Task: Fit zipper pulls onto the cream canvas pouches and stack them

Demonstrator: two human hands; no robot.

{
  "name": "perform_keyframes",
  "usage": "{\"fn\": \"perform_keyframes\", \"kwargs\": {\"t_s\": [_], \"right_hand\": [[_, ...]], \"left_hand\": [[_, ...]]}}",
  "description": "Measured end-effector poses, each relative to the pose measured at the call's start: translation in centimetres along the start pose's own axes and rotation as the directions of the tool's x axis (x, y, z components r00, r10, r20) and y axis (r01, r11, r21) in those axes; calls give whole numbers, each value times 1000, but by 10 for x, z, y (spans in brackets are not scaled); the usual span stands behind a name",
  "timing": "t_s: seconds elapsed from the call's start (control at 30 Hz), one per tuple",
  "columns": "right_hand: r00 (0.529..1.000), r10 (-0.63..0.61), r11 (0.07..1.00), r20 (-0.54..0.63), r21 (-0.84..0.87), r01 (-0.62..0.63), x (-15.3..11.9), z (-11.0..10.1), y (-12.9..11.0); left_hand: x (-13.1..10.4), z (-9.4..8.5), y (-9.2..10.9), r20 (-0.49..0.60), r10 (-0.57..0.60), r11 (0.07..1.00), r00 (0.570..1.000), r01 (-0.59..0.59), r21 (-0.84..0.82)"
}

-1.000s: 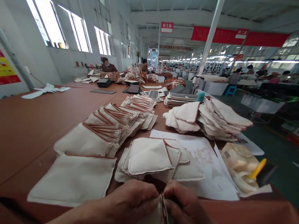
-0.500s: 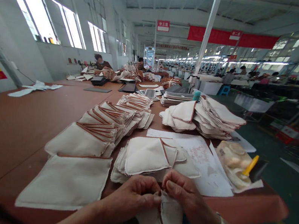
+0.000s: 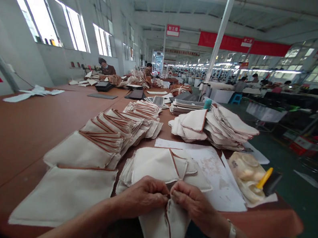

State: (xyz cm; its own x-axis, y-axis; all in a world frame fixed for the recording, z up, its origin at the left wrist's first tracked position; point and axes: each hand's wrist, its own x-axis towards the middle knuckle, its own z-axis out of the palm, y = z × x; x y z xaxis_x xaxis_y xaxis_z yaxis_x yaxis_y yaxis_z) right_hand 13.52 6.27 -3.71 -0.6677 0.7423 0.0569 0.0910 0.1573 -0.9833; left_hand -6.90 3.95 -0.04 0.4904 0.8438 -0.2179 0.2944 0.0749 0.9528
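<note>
Cream cloth piece (image 3: 150, 231) with a dark brown edge hangs at the bottom centre of the frame, its upper end held between two hands. Left hand (image 3: 141, 197) has its grip pinched on that end; right hand (image 3: 197, 208), with a silvery band (image 3: 231, 237) at the wrist, has its grip clamped there too, fingertips close to the other's. Just beyond them, a stack of similar pieces (image 3: 157, 167) lies on the brown tabletop (image 3: 15, 139). Left of centre runs an overlapping row (image 3: 96, 147) with brown edges. White paper (image 3: 210, 166) lies right of centre, near a yellow handle (image 3: 264, 178) at the right.
</note>
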Motion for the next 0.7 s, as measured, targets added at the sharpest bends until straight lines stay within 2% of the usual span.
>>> {"fn": "perform_keyframes", "kwargs": {"t_s": [0.2,0.33,0.43,0.57,0.7], "right_hand": [[999,32,999,-32,30,-31,-1,2,-10],[994,110,987,-7,118,-108,-1,0,-12],[991,133,982,-31,139,-128,-3,2,-10],[990,109,987,-94,130,-96,-9,5,-12],[994,28,993,-102,115,-16,-15,7,-15]], "left_hand": [[-5,8,2,25,62,996,998,-63,65],[-4,10,-3,-26,-1,998,1000,3,70],[-2,11,-7,-53,-30,998,998,33,44],[-2,13,-11,-72,-69,998,995,69,-12],[-5,17,-13,-79,-75,991,994,66,-113]]}}
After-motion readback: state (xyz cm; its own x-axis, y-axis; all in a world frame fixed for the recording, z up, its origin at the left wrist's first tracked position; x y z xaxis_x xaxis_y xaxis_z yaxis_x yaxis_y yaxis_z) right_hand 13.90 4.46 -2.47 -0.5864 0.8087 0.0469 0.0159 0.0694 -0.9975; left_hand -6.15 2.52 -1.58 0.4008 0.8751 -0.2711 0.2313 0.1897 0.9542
